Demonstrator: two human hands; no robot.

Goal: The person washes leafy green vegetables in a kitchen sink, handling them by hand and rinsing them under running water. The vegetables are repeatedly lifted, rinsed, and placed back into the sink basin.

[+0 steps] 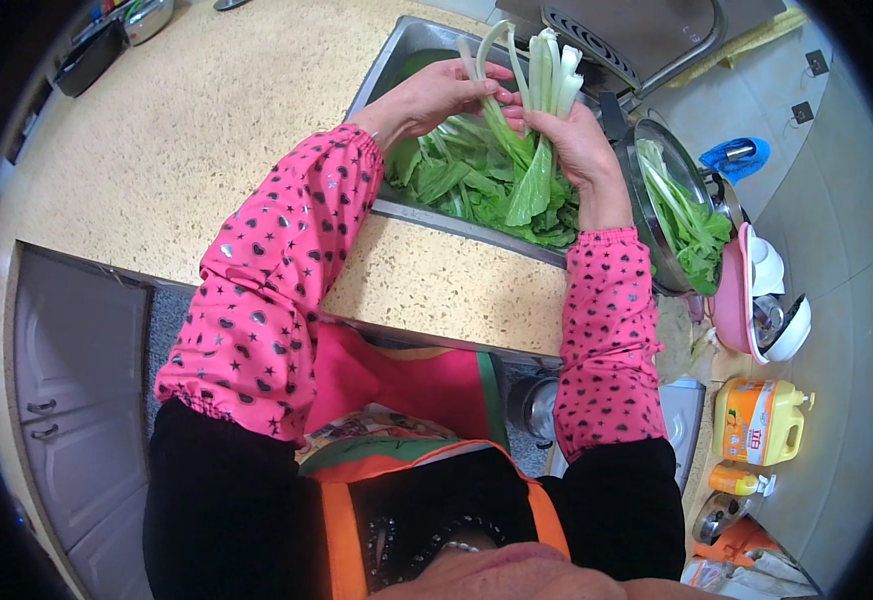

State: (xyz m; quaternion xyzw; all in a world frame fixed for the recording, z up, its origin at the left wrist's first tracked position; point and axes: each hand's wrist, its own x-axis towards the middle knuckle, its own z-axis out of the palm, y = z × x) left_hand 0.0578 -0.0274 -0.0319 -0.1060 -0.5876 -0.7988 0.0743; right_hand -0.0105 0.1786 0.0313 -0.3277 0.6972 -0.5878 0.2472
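Over the metal sink (474,234), my right hand (577,146) grips a bunch of leafy greens (549,71), white stalk ends up and leaves hanging down. Thin pale stalks (493,120) of the same kind pass through the fingers of my left hand (448,94), close beside the bunch. Some fingertips of both hands are hidden behind the stalks. Below, loose green leaves (444,176) fill much of the basin. Pink patterned sleeve covers are on both forearms.
Right of the sink, a pan (639,217) holds more greens (680,210). Beyond it stand a pink basin (729,300) with white bowls (789,330), and a yellow pump jug (759,420). A faucet (676,60) reaches in at the back. Speckled countertop (204,112) extends left.
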